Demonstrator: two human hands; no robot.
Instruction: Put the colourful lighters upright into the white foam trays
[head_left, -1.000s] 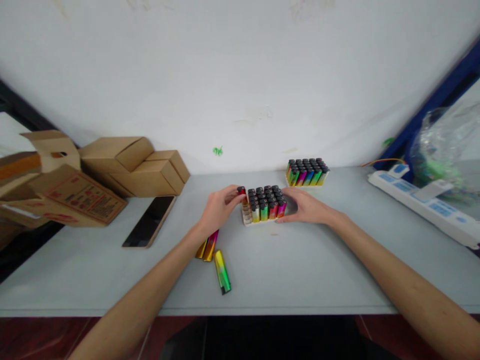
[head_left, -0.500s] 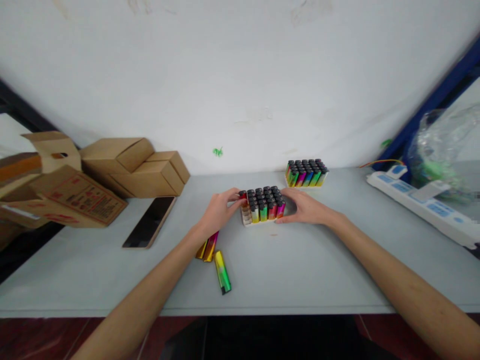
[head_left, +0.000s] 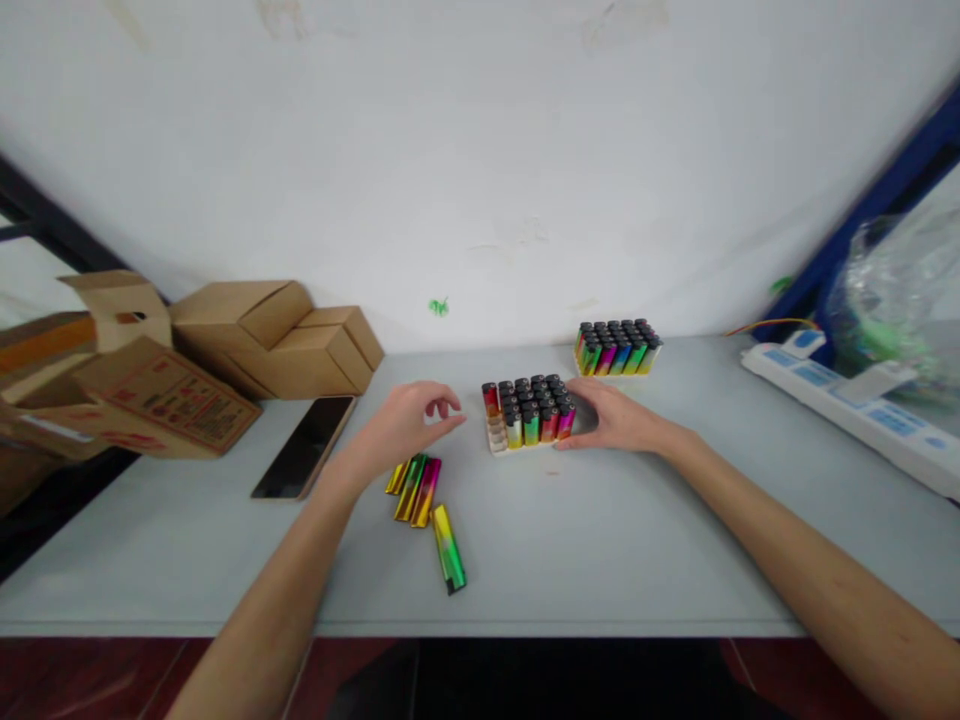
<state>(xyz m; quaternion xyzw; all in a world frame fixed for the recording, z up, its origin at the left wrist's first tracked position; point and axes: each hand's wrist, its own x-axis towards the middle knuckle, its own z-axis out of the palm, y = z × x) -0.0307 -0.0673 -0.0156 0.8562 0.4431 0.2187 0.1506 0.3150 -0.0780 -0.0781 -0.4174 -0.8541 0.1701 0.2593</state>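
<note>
A small tray of upright colourful lighters (head_left: pixel 529 412) stands mid-table, with a couple of vacant slots at its front left. My right hand (head_left: pixel 613 417) rests against the tray's right side, steadying it. My left hand (head_left: pixel 409 420) hovers just left of the tray, holding nothing, fingers loosely curled. Below that hand several loose lighters (head_left: pixel 415 486) lie side by side on the table, and one green-yellow lighter (head_left: pixel 448 547) lies apart nearer the front edge.
A second full tray of lighters (head_left: pixel 616 348) stands by the wall. A dark phone (head_left: pixel 304 446) lies at the left, next to stacked cardboard boxes (head_left: pixel 225 350). A white power strip (head_left: pixel 855 408) and a clear plastic bag (head_left: pixel 904 300) are at the right.
My left hand set a red lighter into the tray's left column, let go, and drew back to the left. The loose lighters beneath it are now uncovered. My right hand stayed at the tray.
</note>
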